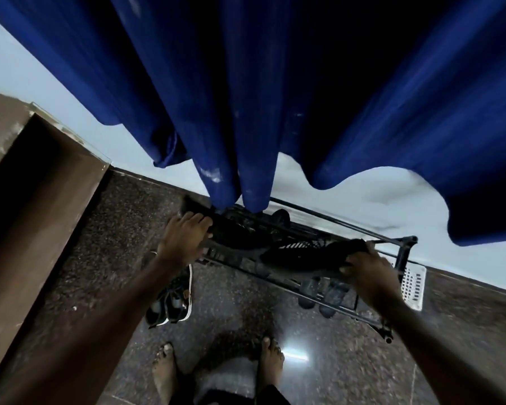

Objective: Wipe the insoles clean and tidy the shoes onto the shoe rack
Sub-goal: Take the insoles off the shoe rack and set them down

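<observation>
A black metal shoe rack point(403, 244) stands against the pale wall, under a blue curtain. My left hand point(184, 239) rests on a black shoe point(231, 229) at the rack's left end, fingers curled over it. My right hand point(368, 270) grips the heel of another black shoe point(301, 255) lying on the top shelf. Two dark shoes point(324, 293) sit on the lower shelf. A pair of black sneakers with white soles point(173, 302) lies on the floor by the rack's left end.
The blue curtain point(275, 97) hangs low over the rack's back. A brown wooden door frame point(35, 200) runs along the left. A white perforated basket point(414, 285) stands right of the rack. My bare feet point(272, 361) stand on the dark speckled floor.
</observation>
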`<move>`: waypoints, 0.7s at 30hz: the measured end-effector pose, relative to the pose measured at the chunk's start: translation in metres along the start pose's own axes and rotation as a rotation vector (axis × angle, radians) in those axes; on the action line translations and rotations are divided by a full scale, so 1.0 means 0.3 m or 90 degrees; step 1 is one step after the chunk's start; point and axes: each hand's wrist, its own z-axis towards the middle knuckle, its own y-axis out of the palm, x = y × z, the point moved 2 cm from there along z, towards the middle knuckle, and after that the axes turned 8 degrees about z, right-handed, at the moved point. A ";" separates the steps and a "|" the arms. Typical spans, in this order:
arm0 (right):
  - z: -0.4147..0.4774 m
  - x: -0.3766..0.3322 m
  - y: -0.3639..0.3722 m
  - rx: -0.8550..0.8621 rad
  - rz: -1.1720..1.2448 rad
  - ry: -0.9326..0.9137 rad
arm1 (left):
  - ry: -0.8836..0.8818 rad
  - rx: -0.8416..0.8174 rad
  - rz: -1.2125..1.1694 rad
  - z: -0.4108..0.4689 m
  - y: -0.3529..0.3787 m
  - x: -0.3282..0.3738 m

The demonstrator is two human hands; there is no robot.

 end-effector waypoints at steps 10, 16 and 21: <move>-0.228 -0.267 0.250 -0.012 0.258 0.251 | -0.126 -0.023 -0.158 -0.128 0.043 0.365; -0.241 -0.314 0.314 -0.073 0.245 0.219 | -0.059 -0.128 -0.137 -0.245 0.203 0.483; -0.265 -0.288 0.325 -0.175 0.161 0.071 | 0.003 -0.179 -0.109 -0.327 0.233 0.496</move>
